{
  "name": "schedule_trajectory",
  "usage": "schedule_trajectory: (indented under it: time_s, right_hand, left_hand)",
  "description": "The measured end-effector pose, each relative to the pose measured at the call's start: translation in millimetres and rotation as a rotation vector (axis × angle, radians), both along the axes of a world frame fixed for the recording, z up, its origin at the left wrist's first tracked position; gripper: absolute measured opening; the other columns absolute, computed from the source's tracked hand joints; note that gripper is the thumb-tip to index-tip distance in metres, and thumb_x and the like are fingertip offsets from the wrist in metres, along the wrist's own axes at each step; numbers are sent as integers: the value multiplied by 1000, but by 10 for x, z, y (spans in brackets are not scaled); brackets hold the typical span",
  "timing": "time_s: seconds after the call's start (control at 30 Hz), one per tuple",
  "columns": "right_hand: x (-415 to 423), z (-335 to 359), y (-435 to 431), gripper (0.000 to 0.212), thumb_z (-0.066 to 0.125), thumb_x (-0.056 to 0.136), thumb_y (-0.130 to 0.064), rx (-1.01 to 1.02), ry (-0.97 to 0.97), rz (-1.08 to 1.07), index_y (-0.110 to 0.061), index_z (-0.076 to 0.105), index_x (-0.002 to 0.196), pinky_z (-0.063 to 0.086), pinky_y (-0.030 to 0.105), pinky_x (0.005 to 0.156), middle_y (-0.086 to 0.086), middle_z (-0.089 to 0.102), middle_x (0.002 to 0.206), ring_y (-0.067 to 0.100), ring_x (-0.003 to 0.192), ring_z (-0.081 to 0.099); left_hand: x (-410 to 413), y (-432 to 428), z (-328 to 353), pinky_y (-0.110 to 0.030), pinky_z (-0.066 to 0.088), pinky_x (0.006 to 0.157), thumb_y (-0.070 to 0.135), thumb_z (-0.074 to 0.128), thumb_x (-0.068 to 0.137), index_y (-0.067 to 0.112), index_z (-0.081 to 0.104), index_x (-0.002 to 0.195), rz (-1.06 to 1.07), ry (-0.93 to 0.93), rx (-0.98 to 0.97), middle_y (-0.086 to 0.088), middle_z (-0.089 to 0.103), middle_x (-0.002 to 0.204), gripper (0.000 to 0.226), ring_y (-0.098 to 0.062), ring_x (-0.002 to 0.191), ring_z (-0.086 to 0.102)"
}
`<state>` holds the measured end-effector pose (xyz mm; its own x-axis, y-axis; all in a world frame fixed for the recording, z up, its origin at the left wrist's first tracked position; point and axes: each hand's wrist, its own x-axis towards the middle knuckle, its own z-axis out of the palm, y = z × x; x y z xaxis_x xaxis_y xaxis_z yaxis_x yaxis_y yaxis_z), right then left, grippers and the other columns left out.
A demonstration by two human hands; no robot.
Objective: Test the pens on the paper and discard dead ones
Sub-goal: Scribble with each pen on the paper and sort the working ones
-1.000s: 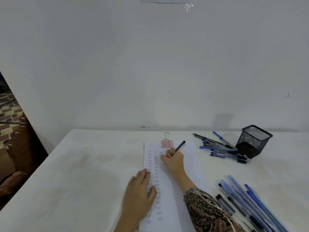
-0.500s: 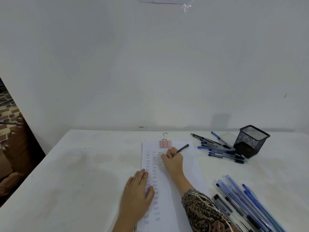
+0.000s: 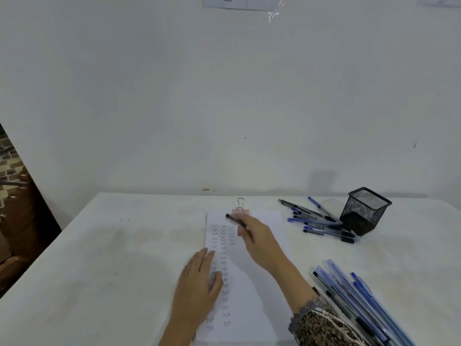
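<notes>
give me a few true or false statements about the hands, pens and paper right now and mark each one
1. The right hand holds a black pen. True.
2. The left hand lies flat on the paper. True.
3. The mesh cup is stuffed with pens. False: none stick out of it; a pile of pens lies on the table beside it.
4. The pink binder clip sits at the paper's near edge. False: it is at the far edge.
5. The paper is blank. False: columns of small written marks run down its left part.
</notes>
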<state>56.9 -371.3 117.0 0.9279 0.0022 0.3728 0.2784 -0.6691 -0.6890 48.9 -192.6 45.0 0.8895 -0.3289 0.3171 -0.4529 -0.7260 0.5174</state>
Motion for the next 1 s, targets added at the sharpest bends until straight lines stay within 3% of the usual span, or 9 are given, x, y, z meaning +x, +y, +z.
schedule_trajectory:
  time_s: [0.07, 0.17, 0.33, 0.57, 0.67, 0.73, 0.8, 0.87, 1.0]
  right_hand:
    - [-113, -140, 39, 39, 31, 97, -43, -287, -103, -69, -27, 55, 124, 36, 26, 78, -17, 60, 94, 2, 85, 54]
    - [-246, -443, 44, 42, 21, 100, -47, -535, -317, -122, -31, 59, 93, 35, 20, 51, -13, 59, 66, 6, 54, 56]
    - [-355, -678, 18, 28, 31, 99, -44, -605, -513, -103, -29, 51, 88, 32, 19, 36, -11, 55, 57, 8, 41, 48]
    - [-427, -606, -23, 25, 30, 100, -44, -719, -513, -112, -30, 50, 99, 26, 18, 32, -10, 52, 57, 9, 35, 41]
    - [-484, -598, -76, 26, 28, 100, -42, -698, -477, -175, -28, 49, 97, 26, 18, 31, -9, 51, 54, 10, 33, 40]
    - [-523, -596, -93, 25, 27, 101, -39, -685, -455, -166, -26, 47, 96, 32, 20, 34, -10, 53, 58, 10, 39, 43]
    - [-578, -540, -119, 26, 28, 102, -38, -635, -462, -94, -23, 49, 97, 43, 22, 55, -8, 57, 73, 10, 60, 50]
    - [-695, -416, -187, 28, 31, 100, -42, -538, -423, -94, -25, 52, 100, 35, 21, 77, -8, 53, 92, 9, 82, 45]
    - [-1084, -48, -419, 6, 55, 91, -29, 106, -231, -243, -33, 55, 96, 45, 8, 74, -15, 62, 81, 0, 80, 58]
  left_hand:
    - [-15, 0, 34, -22, 23, 108, 58, 22, 80, 21, 38, 139, -14, 5, -45, 11, 38, 139, 71, -10, 132, 33]
    - [-39, -2, 66, -15, 28, 100, 59, 27, 82, 25, 37, 137, -58, -35, -98, 20, 40, 125, 65, 0, 119, 36]
    - [-40, 18, -6, -14, 38, 86, 51, 22, 97, 31, 53, 111, -162, -180, -70, 18, 61, 97, 39, 5, 92, 46]
    - [-93, 22, 62, -11, 34, 80, 38, 37, 92, 28, 58, 97, -150, -242, -69, 18, 60, 88, 24, 4, 85, 47]
    - [-66, 24, 43, -14, 36, 84, 29, 37, 82, 26, 62, 96, -68, -232, -12, 14, 61, 94, 28, 0, 92, 51]
    - [-34, 14, 0, -27, 46, 87, 31, 31, 78, 20, 66, 99, 28, -144, 28, 5, 63, 106, 42, -13, 101, 59]
    - [-11, -1, -17, -35, 46, 92, 34, 26, 77, 17, 67, 104, 80, -84, 49, -1, 62, 115, 52, -19, 109, 58]
    - [-8, 0, -32, -30, 41, 96, 32, 27, 77, 17, 68, 103, 88, -81, 79, -2, 64, 114, 51, -19, 107, 59]
    - [12, 7, -54, -33, 42, 99, 37, 21, 77, 15, 65, 112, 83, -13, 60, -2, 59, 123, 61, -20, 112, 56]
